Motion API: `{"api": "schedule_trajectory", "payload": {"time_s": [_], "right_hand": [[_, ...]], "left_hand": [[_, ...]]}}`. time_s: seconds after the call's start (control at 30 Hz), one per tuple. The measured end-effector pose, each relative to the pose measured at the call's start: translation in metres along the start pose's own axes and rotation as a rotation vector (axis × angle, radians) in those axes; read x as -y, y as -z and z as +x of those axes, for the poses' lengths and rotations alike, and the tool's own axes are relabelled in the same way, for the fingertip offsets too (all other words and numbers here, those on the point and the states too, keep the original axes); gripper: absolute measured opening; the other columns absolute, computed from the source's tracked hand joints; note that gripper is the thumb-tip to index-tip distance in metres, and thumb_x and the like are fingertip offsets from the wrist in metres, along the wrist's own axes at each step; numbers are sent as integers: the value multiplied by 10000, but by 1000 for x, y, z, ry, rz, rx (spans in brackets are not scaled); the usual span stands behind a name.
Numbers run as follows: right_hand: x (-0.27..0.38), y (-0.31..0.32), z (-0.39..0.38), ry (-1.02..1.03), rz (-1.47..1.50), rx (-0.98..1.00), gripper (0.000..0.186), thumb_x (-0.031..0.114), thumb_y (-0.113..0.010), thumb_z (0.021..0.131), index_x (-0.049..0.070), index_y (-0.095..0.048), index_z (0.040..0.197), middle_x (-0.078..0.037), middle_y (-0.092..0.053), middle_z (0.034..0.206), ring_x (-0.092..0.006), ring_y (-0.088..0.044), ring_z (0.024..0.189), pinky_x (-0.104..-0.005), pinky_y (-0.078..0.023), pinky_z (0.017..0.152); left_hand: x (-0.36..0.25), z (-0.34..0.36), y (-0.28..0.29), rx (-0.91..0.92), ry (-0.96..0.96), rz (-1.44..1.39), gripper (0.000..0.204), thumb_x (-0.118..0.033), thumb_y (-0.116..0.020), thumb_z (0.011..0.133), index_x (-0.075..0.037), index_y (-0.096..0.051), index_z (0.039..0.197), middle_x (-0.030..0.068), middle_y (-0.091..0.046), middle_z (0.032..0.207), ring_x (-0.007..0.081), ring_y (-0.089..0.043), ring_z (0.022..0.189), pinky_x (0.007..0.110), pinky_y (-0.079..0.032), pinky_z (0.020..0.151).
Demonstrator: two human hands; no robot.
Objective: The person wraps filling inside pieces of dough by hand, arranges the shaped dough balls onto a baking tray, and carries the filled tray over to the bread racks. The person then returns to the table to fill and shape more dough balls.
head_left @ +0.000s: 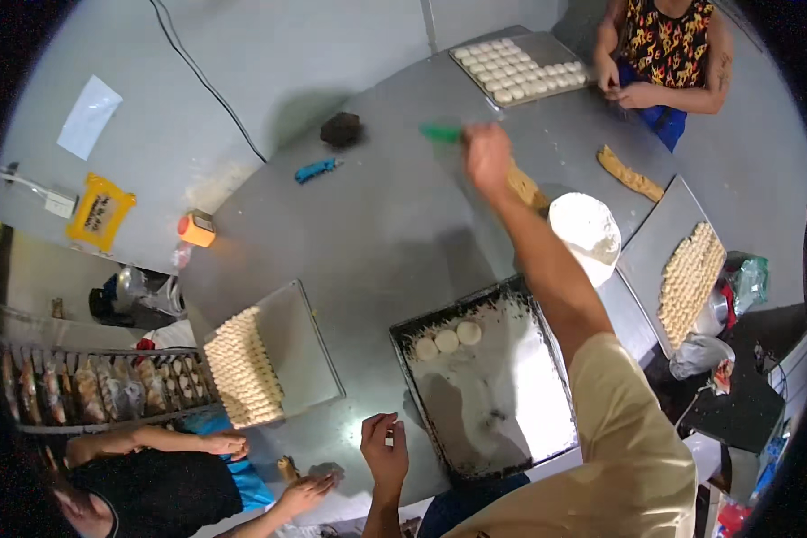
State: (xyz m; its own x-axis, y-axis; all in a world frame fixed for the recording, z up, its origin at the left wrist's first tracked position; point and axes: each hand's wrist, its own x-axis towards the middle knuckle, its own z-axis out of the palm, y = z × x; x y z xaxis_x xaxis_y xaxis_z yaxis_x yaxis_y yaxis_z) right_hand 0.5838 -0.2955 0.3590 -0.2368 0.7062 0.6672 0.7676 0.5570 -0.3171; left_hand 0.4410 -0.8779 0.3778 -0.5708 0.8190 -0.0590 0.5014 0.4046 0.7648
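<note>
My right hand [488, 160], reaching far over the table, is closed on a small green tool [440, 133]; motion blurs it, so its exact kind cannot be made out. Below that arm lies a strip of brown dough or filling [526, 186], partly hidden by the arm, beside a white tub of flour [585, 226]. Near me, my left hand [385, 448] hovers by the left edge of a dark baking tray [439, 403], its fingers loosely curled and apart, with nothing visible in them. Three round pale dough pieces [446, 341] sit in a row at the tray's far left corner.
Trays of small dough pieces stand left [244, 368] and right [690, 278]; a tray of dough balls [520, 76] is at the back. Co-workers' hands work at lower left [305, 495] and upper right [632, 94]. A blue-handled tool [316, 170] and dark lump [341, 131] lie near the wall.
</note>
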Motion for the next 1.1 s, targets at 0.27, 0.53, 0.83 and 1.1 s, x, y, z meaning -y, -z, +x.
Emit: {"api": "schedule_trajectory", "payload": {"time_s": [0.27, 0.53, 0.83, 1.1], "right_hand": [[208, 168, -177, 430, 885, 1071, 243, 81, -735, 944, 4, -734, 1175, -232, -747, 1136, -409, -714, 1137, -539, -568, 999], [293, 204, -241, -1069, 2265, 474, 798, 694, -397, 1119, 6, -651, 1437, -133, -770, 1278, -309, -699, 1245, -476, -500, 1109], [363, 244, -351, -1005, 2173, 683, 1013, 831, -227, 1065, 2, -611, 1502, -187, -705, 1441, -353, -627, 1394, -556, -473, 1142], [426, 309, -403, -1043, 2072, 727, 1203, 927, -141, 993, -66, -547, 1537, -261, -635, 1513, -413, -585, 1432, -623, -431, 1198]], "left_hand": [[-72, 49, 32, -158, -434, 476, 525, -218, -820, 947, -22, -649, 1404, 266, -633, 1367, 418, -632, 1225, 525, -528, 979], [-80, -18, 83, 84, -156, -74, 295, -258, -736, 1031, 17, -689, 1126, 242, -714, 904, 457, -720, 867, 518, -545, 730], [-38, -126, 101, -12, -648, -21, 106, -89, -678, 1021, 10, -649, 1043, 240, -685, 981, 486, -675, 880, 564, -536, 744], [-16, -171, 134, -41, -633, -4, 175, -52, -640, 968, 33, -654, 1120, 284, -709, 1060, 500, -705, 928, 592, -573, 785]]}}
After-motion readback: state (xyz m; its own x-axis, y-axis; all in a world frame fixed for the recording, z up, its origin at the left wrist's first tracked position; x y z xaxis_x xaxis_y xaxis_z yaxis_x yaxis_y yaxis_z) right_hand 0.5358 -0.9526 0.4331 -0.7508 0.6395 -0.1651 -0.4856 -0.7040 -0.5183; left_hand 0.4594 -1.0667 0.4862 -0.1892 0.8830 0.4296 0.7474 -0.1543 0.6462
